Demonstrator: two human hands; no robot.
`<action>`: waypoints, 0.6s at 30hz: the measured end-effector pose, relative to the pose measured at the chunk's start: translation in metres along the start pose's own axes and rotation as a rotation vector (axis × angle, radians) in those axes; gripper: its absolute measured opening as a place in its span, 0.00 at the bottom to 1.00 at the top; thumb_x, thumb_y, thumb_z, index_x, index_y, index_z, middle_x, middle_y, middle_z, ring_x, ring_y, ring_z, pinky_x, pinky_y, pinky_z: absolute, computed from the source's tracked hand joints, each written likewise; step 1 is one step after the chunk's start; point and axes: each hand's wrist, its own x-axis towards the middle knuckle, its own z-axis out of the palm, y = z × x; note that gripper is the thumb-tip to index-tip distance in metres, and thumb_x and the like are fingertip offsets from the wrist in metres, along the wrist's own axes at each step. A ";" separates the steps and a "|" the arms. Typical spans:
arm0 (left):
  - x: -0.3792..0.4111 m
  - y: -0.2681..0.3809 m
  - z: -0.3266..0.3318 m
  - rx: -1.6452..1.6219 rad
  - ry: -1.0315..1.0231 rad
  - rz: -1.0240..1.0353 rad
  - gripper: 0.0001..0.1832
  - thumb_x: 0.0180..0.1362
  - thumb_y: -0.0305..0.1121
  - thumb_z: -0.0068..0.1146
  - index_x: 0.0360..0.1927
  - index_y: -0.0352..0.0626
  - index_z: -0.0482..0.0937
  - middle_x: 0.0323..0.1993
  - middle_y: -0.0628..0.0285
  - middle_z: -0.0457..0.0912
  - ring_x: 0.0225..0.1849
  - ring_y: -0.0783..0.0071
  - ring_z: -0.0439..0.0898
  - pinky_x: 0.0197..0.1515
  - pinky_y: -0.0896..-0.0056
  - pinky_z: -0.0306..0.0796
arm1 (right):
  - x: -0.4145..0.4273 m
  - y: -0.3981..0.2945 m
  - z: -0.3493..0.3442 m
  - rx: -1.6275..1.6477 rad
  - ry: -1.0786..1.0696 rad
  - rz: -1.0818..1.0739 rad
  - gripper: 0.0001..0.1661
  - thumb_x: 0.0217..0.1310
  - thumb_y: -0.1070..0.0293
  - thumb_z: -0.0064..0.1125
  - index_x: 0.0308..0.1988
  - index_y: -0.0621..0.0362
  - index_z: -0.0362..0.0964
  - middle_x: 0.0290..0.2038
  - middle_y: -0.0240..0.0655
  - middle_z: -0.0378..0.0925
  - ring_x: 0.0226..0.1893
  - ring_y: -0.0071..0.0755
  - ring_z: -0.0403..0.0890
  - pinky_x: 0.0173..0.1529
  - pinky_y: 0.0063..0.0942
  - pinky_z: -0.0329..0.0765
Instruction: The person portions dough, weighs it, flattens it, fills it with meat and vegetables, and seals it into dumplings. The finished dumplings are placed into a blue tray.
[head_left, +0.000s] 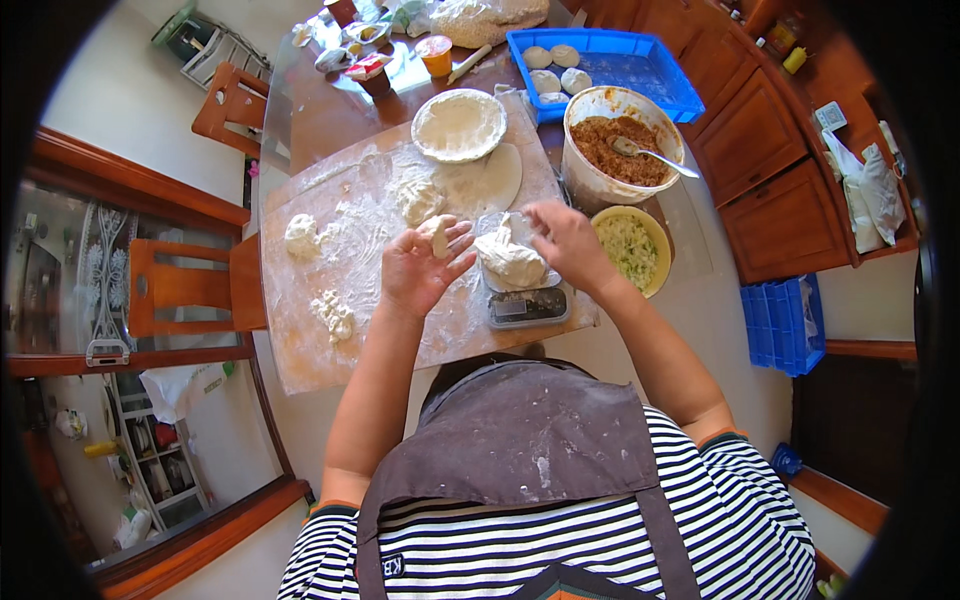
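A lump of dough (511, 259) rests on the pan of a small digital kitchen scale (529, 306) at the board's front right. My right hand (566, 244) hovers at the lump's right side, fingers curled; whether they pinch anything cannot be seen. To the left of the scale my left hand (426, 264) is palm up with a small piece of dough (435, 234) between thumb and fingers. Behind it, a dough piece (418, 201) lies beside a flat round of dough (491, 180) on the floured wooden board (300, 360). More dough (302, 236) and crumbly scraps (332, 315) lie at the left.
A bowl of flour (459, 124) stands at the board's back. On the right are a tub of brown filling (619, 142) with a spoon and a bowl of chopped vegetables (630, 247). Behind them a blue tray (637, 64) holds several dough rounds. Cups and a rolling pin (470, 64) lie further back.
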 end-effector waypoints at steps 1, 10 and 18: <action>0.000 0.004 -0.005 0.097 0.062 0.051 0.25 0.54 0.26 0.46 0.58 0.36 0.73 0.58 0.44 0.77 0.57 0.53 0.78 0.59 0.49 0.75 | -0.002 0.015 0.005 -0.190 -0.004 -0.035 0.19 0.57 0.74 0.61 0.50 0.64 0.75 0.42 0.50 0.80 0.43 0.51 0.83 0.51 0.41 0.78; 0.025 0.018 -0.038 0.351 0.188 0.004 0.08 0.59 0.35 0.49 0.33 0.45 0.78 0.31 0.62 0.81 0.33 0.70 0.79 0.40 0.66 0.75 | 0.030 0.053 0.047 -0.323 -0.016 0.312 0.20 0.59 0.57 0.62 0.38 0.65 0.81 0.44 0.53 0.81 0.46 0.57 0.82 0.51 0.47 0.78; 0.043 0.005 -0.071 1.212 0.225 0.197 0.10 0.61 0.30 0.61 0.46 0.44 0.82 0.29 0.66 0.79 0.34 0.76 0.78 0.39 0.74 0.73 | 0.039 -0.005 0.083 -0.664 -0.069 0.312 0.37 0.45 0.51 0.77 0.51 0.56 0.70 0.49 0.45 0.70 0.55 0.54 0.72 0.57 0.45 0.74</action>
